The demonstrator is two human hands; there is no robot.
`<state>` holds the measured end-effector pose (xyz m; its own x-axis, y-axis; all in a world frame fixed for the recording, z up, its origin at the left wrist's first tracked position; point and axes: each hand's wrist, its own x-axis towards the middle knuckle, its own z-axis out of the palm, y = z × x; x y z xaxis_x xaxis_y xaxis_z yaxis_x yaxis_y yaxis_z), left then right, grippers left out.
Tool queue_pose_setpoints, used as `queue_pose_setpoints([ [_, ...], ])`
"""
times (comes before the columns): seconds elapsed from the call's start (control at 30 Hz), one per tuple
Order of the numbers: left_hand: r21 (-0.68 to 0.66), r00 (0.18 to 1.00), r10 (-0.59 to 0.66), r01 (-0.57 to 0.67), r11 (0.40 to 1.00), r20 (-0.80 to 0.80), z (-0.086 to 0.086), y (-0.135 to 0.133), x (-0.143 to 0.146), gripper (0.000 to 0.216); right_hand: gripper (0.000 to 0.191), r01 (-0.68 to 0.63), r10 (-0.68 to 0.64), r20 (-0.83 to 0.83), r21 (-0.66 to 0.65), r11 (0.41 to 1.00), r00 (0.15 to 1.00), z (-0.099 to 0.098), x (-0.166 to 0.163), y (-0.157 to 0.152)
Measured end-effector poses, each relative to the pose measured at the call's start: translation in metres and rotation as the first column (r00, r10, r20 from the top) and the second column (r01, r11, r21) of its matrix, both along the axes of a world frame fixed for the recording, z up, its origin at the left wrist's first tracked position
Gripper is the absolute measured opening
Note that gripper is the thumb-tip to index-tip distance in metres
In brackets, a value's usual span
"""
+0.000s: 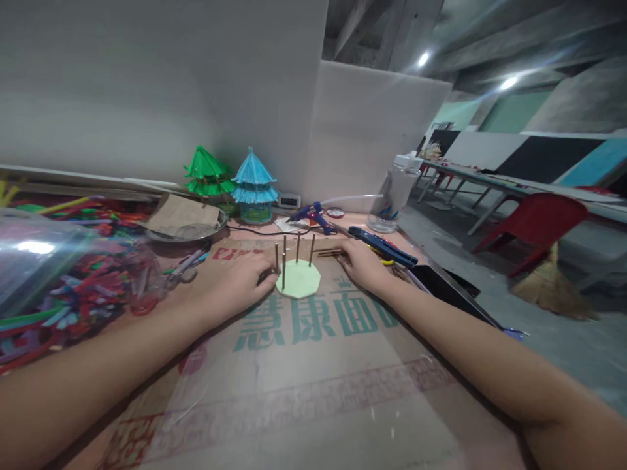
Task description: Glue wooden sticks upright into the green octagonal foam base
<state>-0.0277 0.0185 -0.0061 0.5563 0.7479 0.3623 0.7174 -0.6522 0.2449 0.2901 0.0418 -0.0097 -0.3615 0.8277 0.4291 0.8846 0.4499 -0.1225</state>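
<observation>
A pale green octagonal base (pixel 300 281) lies flat on the cardboard, with several thin brown sticks (pixel 298 248) standing upright along its edge. My left hand (pixel 243 277) rests at the base's left side, thumb and fingers apart, the thumb close to its rim. Whether it presses on the base is hard to see. Beyond the base to the right, my right hand (pixel 361 261) has its fingers bent over the ends of a few loose brown sticks (pixel 326 252), which lie sideways and point left.
A green-roofed model (pixel 206 173) and a blue-roofed one (pixel 253 186) stand at the back. A glue gun (pixel 313 214), a blue-handled tool (pixel 382 247) and a clear plastic bottle (pixel 392 196) are right of them. Colourful pipe cleaners (pixel 105 245) and a metal bowl (pixel 183 238) fill the left.
</observation>
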Motion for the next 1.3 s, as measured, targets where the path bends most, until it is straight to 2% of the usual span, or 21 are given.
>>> queue_pose_setpoints([
  [0.23,-0.003,0.999,0.018,-0.018,1.0,0.048,-0.005,0.002,0.0,0.017,0.015,0.045,-0.044,0.025,-0.034,0.998,0.999,0.003,-0.002,-0.003],
  [0.37,0.004,0.987,0.086,-0.087,0.996,0.135,-0.005,0.0,-0.002,0.018,0.009,0.088,-0.088,0.001,-0.043,0.995,0.996,0.002,-0.003,-0.004],
  [0.47,0.088,0.966,0.123,-0.146,0.985,0.228,0.001,-0.007,-0.007,0.022,0.01,0.107,-0.109,-0.023,-0.046,0.993,0.994,0.001,-0.003,-0.005],
  [0.53,0.172,0.966,0.095,-0.139,0.975,0.242,0.005,-0.014,-0.009,0.023,0.008,0.096,-0.098,-0.031,-0.051,0.994,0.995,0.001,-0.004,-0.005],
  [0.67,0.271,0.995,-0.065,0.044,0.962,0.07,0.014,-0.027,-0.009,0.016,0.006,0.05,-0.052,-0.025,-0.069,0.996,0.998,0.004,-0.006,-0.007],
  [0.77,0.307,0.977,-0.204,0.212,0.928,-0.057,0.019,-0.032,-0.005,0.009,0.01,0.045,-0.047,-0.025,-0.075,0.996,0.999,0.005,-0.007,-0.008],
  [0.87,0.338,0.946,-0.316,0.323,0.884,-0.078,0.023,-0.034,-0.001,0.008,0.006,0.067,-0.071,-0.051,-0.068,0.995,0.996,0.005,-0.008,-0.009],
  [1.0,0.332,0.92,-0.386,0.384,0.862,-0.064,0.021,-0.037,0.004,0.011,0.011,0.109,-0.113,-0.12,-0.043,0.993,0.986,0.01,-0.01,-0.018],
  [1.07,0.302,0.92,-0.39,0.38,0.874,-0.029,0.017,-0.039,0.006,0.012,0.015,0.055,-0.053,-0.183,0.011,0.998,0.982,0.015,-0.015,-0.032],
  [1.13,0.247,0.917,-0.399,0.383,0.89,0.019,0.013,-0.042,0.007,0.013,0.014,-0.121,0.143,-0.236,0.107,0.987,0.961,0.02,-0.025,-0.05],
  [1.17,0.217,0.913,-0.406,0.389,0.895,0.036,0.012,-0.043,0.008,0.015,0.013,-0.243,0.272,-0.226,0.151,0.958,0.935,0.022,-0.03,-0.06],
  [1.23,0.161,0.904,-0.426,0.414,0.896,0.048,0.01,-0.045,0.009,0.017,0.014,-0.479,0.499,-0.125,0.159,0.863,0.858,0.024,-0.043,-0.078],
  [1.3,0.131,0.896,-0.442,0.433,0.892,0.046,0.01,-0.045,0.009,0.02,0.018,-0.613,0.627,-0.041,0.164,0.773,0.778,0.025,-0.052,-0.09],
])
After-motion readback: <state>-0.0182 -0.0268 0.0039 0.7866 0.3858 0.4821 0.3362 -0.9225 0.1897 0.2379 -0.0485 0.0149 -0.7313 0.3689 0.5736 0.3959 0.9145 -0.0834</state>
